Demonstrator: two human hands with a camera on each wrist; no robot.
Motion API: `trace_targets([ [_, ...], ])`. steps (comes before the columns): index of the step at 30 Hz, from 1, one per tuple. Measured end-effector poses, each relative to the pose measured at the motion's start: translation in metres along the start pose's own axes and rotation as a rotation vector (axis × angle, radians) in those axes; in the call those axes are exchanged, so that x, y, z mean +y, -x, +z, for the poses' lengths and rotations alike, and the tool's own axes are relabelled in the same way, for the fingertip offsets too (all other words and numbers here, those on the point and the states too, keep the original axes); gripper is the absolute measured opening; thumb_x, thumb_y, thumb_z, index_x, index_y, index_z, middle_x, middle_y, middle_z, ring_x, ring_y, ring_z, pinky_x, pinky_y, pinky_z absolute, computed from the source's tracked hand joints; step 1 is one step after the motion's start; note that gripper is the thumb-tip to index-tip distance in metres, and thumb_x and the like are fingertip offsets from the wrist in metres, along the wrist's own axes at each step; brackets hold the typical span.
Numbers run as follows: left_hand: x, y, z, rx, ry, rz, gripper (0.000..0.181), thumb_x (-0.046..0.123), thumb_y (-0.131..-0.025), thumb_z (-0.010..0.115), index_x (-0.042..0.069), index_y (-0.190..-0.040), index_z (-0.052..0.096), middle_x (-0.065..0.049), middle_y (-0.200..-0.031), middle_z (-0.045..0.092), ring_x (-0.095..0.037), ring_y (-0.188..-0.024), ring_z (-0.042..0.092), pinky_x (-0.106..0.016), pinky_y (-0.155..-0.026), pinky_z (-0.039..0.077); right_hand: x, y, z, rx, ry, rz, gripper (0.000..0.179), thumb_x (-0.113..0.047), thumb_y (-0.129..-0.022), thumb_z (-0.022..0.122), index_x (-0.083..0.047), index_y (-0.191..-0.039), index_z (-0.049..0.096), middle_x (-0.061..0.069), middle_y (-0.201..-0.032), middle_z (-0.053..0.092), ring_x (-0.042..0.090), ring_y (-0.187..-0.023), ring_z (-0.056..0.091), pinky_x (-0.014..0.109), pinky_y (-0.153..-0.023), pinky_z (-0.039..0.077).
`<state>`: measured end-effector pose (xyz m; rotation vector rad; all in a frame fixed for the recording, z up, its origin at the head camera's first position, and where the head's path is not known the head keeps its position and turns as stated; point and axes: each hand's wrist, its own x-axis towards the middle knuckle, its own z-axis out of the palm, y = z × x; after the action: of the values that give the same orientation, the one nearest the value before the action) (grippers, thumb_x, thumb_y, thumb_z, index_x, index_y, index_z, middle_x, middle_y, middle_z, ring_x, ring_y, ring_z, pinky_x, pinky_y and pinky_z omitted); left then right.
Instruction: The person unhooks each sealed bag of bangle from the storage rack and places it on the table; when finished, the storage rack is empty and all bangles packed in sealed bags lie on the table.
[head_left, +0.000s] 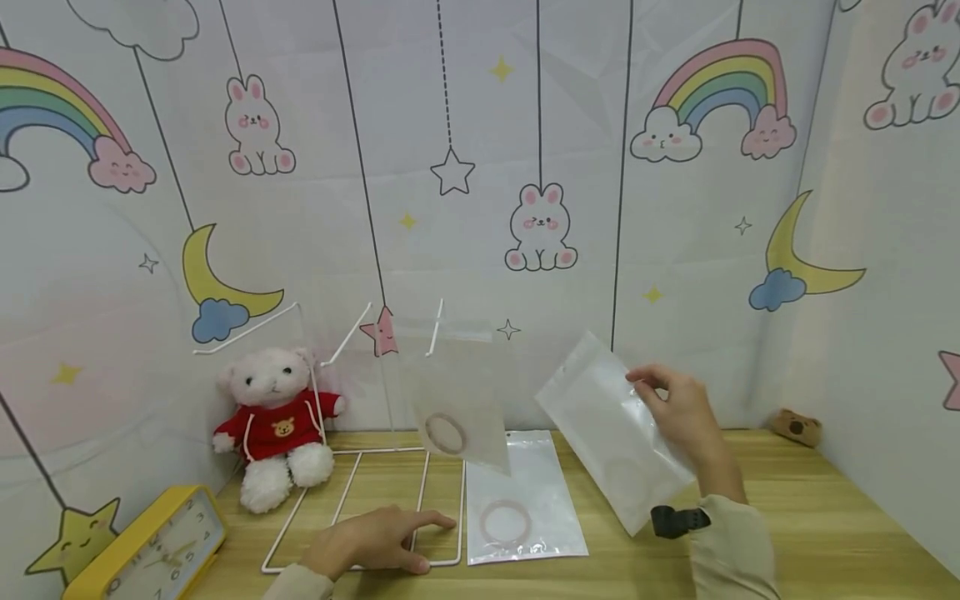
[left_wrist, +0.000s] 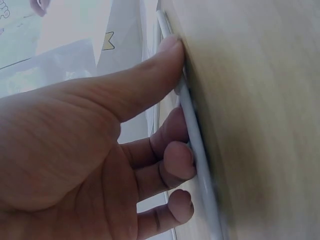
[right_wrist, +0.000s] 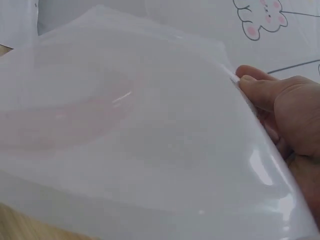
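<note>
My right hand (head_left: pixel 678 408) pinches the long edge of a translucent plastic bag (head_left: pixel 600 425), held tilted above the table. Through its film shows a faint pinkish ring (right_wrist: pixel 75 125). My left hand (head_left: pixel 378 537) rests low on the base of a white wire display rack (head_left: pixel 460 500), thumb touching the front rod (left_wrist: pixel 200 160), fingers loosely bent beside it. From the rack hangs another clear bag (head_left: pixel 465 375) with a pinkish ring (head_left: pixel 446 434) inside; its hanging point is unclear. A further bag (head_left: pixel 555 500) holding a ring (head_left: pixel 506 523) lies flat right of the rack.
A white plush bear (head_left: pixel 277 425) in a red sweater sits behind the rack's left side. At the left front stands a yellow clock (head_left: pixel 150 554). A small brown object (head_left: pixel 797 427) lies at the back right. A printed backdrop (head_left: pixel 480 108) encloses the wooden table (head_left: pixel 817 533).
</note>
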<state>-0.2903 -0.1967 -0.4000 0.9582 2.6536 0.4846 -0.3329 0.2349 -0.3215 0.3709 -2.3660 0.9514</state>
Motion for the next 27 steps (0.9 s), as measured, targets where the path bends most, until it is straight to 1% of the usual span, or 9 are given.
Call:
trace_targets([
  [3, 0.001, 0.000, -0.001, -0.001, 0.003, -0.007, 0.050, 0.025, -0.090, 0.075, 0.024, -0.136, 0.057, 0.010, -0.075, 0.054, -0.003, -0.067, 0.048, -0.026, -0.067, 0.042, 0.002, 0.001, 0.002, -0.041, -0.008, 0.060, 0.018, -0.004, -0.100, 0.056, -0.004, -0.113, 0.069, 0.017, -0.108, 0.067, 0.033, -0.104, 0.058, 0.048, -0.087, 0.044],
  [6, 0.001, 0.000, -0.001, -0.004, 0.010, -0.009, 0.050, 0.025, -0.090, 0.075, 0.024, -0.136, 0.057, 0.010, -0.075, 0.054, -0.003, -0.067, 0.048, -0.026, -0.067, 0.042, 0.003, 0.003, 0.004, -0.087, 0.000, 0.128, 0.019, -0.005, -0.101, 0.054, -0.003, -0.114, 0.068, 0.017, -0.110, 0.066, 0.032, -0.099, 0.056, 0.045, -0.082, 0.044],
  [8, 0.001, 0.000, -0.001, -0.004, 0.012, -0.010, 0.050, 0.025, -0.090, 0.075, 0.024, -0.136, 0.057, 0.010, -0.075, 0.054, -0.003, -0.067, 0.048, -0.026, -0.067, 0.042, 0.005, 0.004, 0.006, -0.104, 0.013, 0.158, 0.019, -0.004, -0.101, 0.054, -0.002, -0.113, 0.068, 0.018, -0.109, 0.066, 0.031, -0.097, 0.056, 0.044, -0.081, 0.044],
  [14, 0.000, 0.000, 0.000, -0.003, 0.016, -0.012, 0.050, 0.025, -0.090, 0.075, 0.024, -0.136, 0.057, 0.010, -0.075, 0.054, -0.003, -0.067, 0.048, -0.026, -0.066, 0.042, 0.015, 0.006, 0.013, -0.117, 0.041, 0.204, 0.018, -0.002, -0.100, 0.055, 0.000, -0.111, 0.070, 0.019, -0.106, 0.068, 0.032, -0.096, 0.059, 0.045, -0.081, 0.046],
  [19, 0.000, 0.000, -0.001, -0.006, 0.023, -0.022, 0.049, 0.025, -0.090, 0.075, 0.025, -0.136, 0.057, 0.010, -0.075, 0.053, -0.004, -0.066, 0.048, -0.026, -0.066, 0.041, 0.025, 0.008, 0.015, -0.135, 0.016, 0.253, 0.020, -0.004, -0.100, 0.054, 0.002, -0.112, 0.069, 0.020, -0.106, 0.067, 0.030, -0.093, 0.059, 0.042, -0.077, 0.048],
  [23, 0.000, 0.000, -0.001, -0.004, 0.023, -0.019, 0.049, 0.024, -0.090, 0.075, 0.025, -0.136, 0.057, 0.009, -0.075, 0.054, -0.004, -0.066, 0.048, -0.026, -0.066, 0.042, 0.033, 0.010, 0.017, -0.146, 0.008, 0.271, 0.019, -0.002, -0.099, 0.054, 0.003, -0.109, 0.069, 0.019, -0.104, 0.067, 0.030, -0.094, 0.059, 0.041, -0.078, 0.046],
  [27, 0.000, 0.000, 0.000, 0.000, 0.015, -0.014, 0.050, 0.025, -0.090, 0.075, 0.025, -0.136, 0.057, 0.010, -0.075, 0.053, -0.004, -0.066, 0.047, -0.026, -0.065, 0.041, 0.043, 0.013, 0.017, -0.184, -0.003, 0.306, 0.016, 0.001, -0.098, 0.055, 0.004, -0.105, 0.069, 0.017, -0.100, 0.066, 0.029, -0.092, 0.058, 0.040, -0.076, 0.047],
])
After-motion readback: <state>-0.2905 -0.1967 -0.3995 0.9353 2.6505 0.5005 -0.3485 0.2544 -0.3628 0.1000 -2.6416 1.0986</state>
